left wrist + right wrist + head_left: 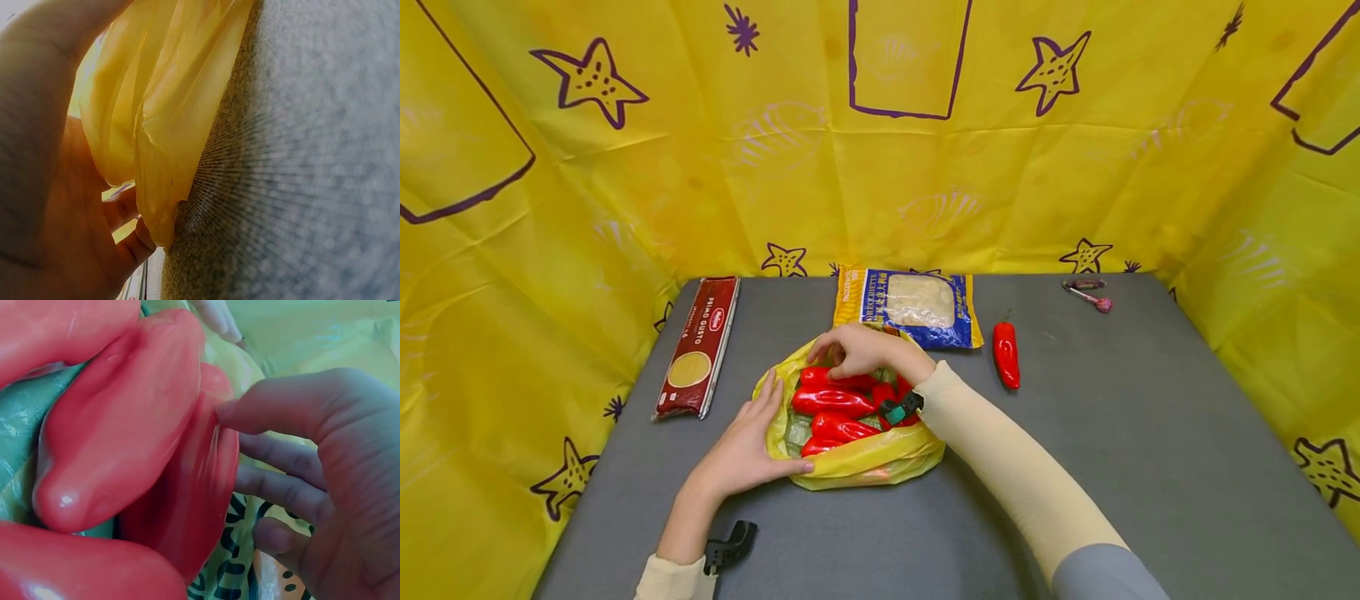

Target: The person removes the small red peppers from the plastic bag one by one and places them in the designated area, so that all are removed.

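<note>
A yellow plastic bag (880,460) stands with its mouth spread on the grey table, several glossy red peppers (833,402) inside. My left hand (741,442) rests against its left side, fingers fairly straight along the rim and thumb across the near edge. In the left wrist view, that hand (75,212) borders the bag's hanging yellow folds (169,125). Reaching into the far side, my right hand (857,346) pinches the rearmost red pepper (209,456), thumb on its near face and fingers behind it. The bag's lower contents are hidden.
Just behind the bag lies a blue-and-yellow orecchiette pack (917,310). A dark red pasta pack (696,350) is at the left. To the right lie a loose red pepper (1006,356), a lollipop (1102,305) and a small wrapped candy (1090,284). Yellow cloth (880,192) surrounds the table.
</note>
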`<state>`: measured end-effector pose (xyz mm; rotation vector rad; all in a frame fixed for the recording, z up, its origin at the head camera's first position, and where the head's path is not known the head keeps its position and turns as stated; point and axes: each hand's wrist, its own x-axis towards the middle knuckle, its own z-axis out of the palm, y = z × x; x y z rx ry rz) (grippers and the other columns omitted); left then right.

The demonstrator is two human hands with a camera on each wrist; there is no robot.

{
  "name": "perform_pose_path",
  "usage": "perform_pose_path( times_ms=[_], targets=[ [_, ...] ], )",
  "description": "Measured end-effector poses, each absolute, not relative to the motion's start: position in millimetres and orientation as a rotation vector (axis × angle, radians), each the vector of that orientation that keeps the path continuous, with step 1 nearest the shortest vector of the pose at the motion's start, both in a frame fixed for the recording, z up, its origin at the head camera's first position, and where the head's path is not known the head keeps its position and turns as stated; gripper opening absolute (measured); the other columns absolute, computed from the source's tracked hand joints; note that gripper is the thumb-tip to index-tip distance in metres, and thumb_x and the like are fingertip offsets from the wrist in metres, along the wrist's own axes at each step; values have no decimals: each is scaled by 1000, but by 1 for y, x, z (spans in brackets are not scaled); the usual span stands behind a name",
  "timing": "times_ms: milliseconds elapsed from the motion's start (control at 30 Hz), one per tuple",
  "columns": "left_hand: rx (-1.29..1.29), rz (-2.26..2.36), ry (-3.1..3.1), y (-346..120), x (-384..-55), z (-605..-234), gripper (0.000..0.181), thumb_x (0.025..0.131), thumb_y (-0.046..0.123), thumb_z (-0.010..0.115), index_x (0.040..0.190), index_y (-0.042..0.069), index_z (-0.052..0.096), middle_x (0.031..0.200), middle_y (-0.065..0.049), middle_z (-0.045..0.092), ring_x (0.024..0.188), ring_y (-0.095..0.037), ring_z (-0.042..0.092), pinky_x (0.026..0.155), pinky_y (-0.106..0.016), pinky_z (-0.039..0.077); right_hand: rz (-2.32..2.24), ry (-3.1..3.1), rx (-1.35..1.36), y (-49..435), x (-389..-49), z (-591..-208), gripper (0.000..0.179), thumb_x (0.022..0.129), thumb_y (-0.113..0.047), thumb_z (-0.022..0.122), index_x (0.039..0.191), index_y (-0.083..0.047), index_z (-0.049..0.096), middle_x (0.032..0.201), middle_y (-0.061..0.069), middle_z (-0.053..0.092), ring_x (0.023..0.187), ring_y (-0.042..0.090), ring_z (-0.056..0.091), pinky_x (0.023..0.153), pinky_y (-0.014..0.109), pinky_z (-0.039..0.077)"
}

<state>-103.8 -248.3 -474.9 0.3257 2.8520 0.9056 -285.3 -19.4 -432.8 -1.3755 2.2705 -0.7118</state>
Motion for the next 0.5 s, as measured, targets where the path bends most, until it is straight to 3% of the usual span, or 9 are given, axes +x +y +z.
perform_pose_path(
  times_ms=[500],
  targets=[
    [310,904,2846,-248,-103,-473,136,74,70,86,170,5,15,180,-12,0,151,-63,21,110,-81,31,-546,2239,-1344,-32,-283,-431,47,93,-12,78,139,-15,70,135,3,72,119,19,65,105,31,50]
  ],
)
